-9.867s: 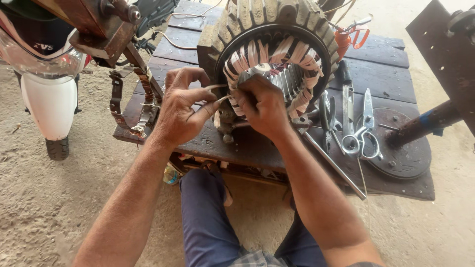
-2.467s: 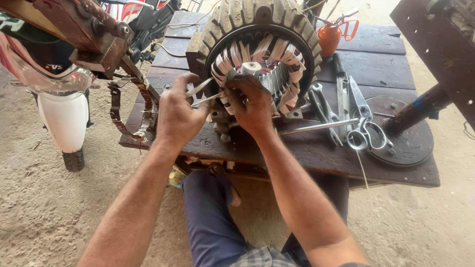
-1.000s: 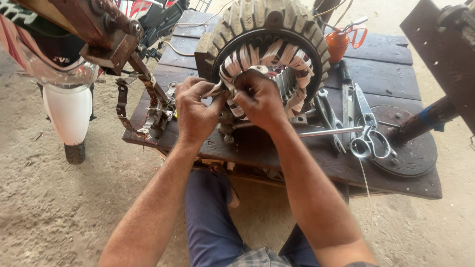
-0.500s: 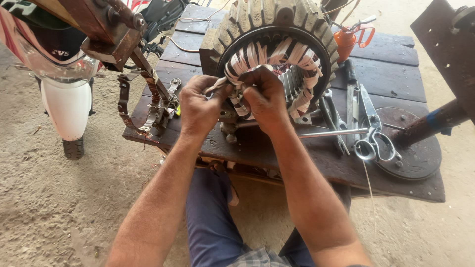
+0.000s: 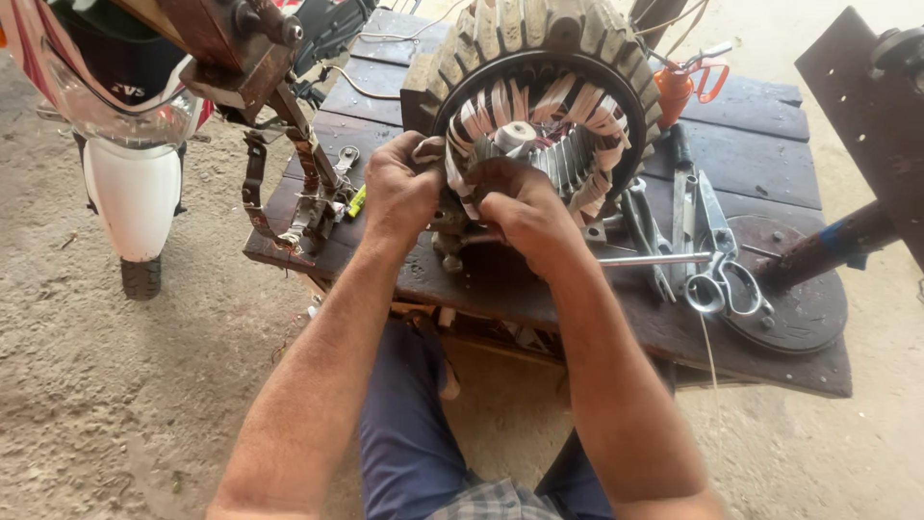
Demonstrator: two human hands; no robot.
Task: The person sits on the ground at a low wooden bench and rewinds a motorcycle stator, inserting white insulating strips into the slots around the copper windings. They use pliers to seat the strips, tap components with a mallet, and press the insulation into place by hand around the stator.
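Two hands [image 5: 462, 197] gripping motor stator [image 5: 544, 106], workbench [image 5: 577, 289]

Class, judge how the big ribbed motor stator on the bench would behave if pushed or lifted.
The stator looks like thick ribbed metal, so probably heavy and rigid. Standing on its round edge, it might roll or tip if the left hand and right hand let go.

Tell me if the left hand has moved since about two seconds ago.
Yes. The left hand has shifted right, up against the motor core.
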